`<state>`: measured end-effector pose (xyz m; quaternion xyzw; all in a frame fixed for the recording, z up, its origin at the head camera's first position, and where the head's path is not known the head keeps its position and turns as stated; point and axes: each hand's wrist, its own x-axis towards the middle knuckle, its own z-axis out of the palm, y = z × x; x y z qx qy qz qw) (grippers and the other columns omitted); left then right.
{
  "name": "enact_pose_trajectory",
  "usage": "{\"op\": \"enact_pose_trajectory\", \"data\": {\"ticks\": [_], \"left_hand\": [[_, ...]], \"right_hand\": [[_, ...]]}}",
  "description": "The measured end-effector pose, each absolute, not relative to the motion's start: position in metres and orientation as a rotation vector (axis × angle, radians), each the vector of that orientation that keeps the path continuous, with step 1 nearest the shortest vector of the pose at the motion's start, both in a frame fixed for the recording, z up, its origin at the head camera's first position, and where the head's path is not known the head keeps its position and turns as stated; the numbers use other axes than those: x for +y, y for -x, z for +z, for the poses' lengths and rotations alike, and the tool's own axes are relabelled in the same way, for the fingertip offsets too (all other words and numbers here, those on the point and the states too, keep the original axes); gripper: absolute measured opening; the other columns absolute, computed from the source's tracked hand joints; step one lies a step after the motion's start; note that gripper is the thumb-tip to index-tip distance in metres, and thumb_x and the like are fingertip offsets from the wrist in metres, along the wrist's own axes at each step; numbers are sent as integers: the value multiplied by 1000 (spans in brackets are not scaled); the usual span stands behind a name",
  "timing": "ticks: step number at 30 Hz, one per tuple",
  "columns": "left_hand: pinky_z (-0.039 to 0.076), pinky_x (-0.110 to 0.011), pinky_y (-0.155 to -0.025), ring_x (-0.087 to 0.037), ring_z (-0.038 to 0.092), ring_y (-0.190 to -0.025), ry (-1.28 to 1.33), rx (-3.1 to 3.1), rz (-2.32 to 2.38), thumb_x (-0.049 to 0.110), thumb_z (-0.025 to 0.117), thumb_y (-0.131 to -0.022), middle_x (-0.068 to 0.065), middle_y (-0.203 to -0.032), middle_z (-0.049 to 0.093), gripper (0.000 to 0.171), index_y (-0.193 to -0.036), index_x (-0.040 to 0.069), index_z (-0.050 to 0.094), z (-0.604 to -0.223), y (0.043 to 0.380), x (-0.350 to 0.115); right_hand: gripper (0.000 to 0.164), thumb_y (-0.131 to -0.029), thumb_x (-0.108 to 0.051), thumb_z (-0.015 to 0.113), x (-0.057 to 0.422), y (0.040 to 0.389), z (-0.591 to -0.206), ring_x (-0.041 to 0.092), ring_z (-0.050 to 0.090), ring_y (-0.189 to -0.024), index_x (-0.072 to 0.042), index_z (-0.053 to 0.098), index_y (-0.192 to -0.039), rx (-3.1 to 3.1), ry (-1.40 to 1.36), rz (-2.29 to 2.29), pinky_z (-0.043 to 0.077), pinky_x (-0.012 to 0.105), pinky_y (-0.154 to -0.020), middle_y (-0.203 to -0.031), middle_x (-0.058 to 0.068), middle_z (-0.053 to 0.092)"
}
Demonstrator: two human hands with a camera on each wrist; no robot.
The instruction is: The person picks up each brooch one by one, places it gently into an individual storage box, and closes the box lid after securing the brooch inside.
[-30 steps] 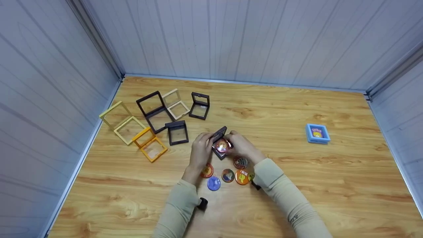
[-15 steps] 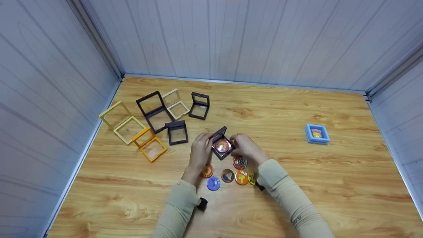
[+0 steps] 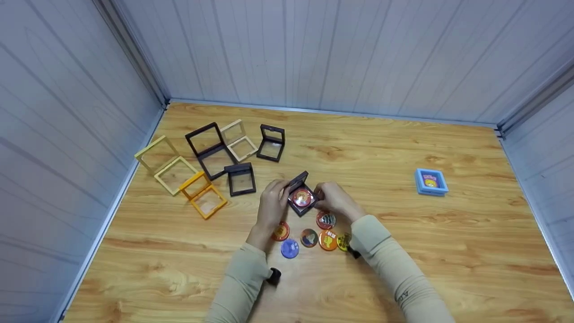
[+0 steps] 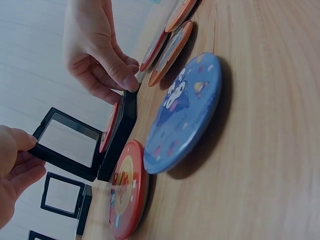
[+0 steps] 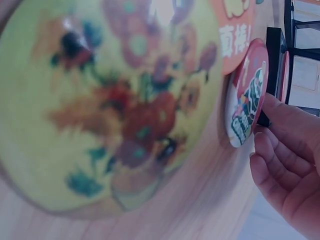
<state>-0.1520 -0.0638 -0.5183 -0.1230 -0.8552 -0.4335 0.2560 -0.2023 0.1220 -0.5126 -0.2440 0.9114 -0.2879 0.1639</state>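
Head view: L hand [image 3: 272, 202] is gripping the raised lid [image 3: 298, 180] of a small black case [image 3: 294, 209]; R hand [image 3: 334, 199] is holding the opp. side of the base, fingers partly hidden. Case is sitting open mid-bench [image 3: 134, 269], lid tilting up, w/ a round red badge [image 3: 302, 198] lying inside. Nearer the person, six loose badges are lying flat: red-gold [image 3: 281, 231] by the L wrist, blue [image 3: 290, 248], dark multicol. [image 3: 309, 238], orange [image 3: 328, 240], yellow [image 3: 343, 242] and a red tree-print one [image 3: 326, 220] by the R hand. Far L, open frames are standing grouped: pale yellow [image 3: 167, 167], orange-coloured [image 3: 201, 192], cream [image 3: 236, 141], lg. black [image 3: 210, 151], plus two sm. black ones [image 3: 272, 141]. Far R, a blue case [image 3: 431, 193] is holding a printed badge.

L wrist view: L fingers are pinching the lid's outer edge; R thumb is pressing the base's corner, other R fingers curling behind. Red badge is showing edge-on above the base rim. Blue and red-gold badges are lying just beside the case.

R wrist view: R thumb is touching the base, fingers curling below; tree-print badge is lying just beside, contact w/ fingertips unclear. Yellow badge, flower print, is filling the foreground, blurred, partly covering the orange one.
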Motion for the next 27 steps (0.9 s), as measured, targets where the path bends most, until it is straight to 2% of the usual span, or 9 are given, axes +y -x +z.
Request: {"op": "enact_pose_trajectory", "data": {"ticks": [9,18,27], "left_hand": [[48,-26,-74,-20,58,-83,388,-2335,-1216,-5,63,-77,-11,-89,62,14,-91,-5,65,-518,147,-61],[49,-28,-74,-23,58,-84,452,-2364,-1182,-4,65,-76,-13,-89,61,15,-90,-6,64,-520,138,-56],[48,-29,-77,-22,57,-86,482,-2413,-1140,-4,66,-75,-11,-89,61,18,-92,-4,65,-520,133,-51]], "right_hand": [[10,-72,-1,68,122,202,-512,12,51,-53,0,61,-78,2578,648,-876,44,24,-47,-62,3,57],[10,-73,-1,67,123,202,-515,13,54,-54,1,60,-80,2550,624,-928,47,25,-49,-65,3,59],[9,-71,2,67,125,201,-515,11,52,-53,2,60,-78,2575,734,-964,45,24,-48,-65,5,60]]}}
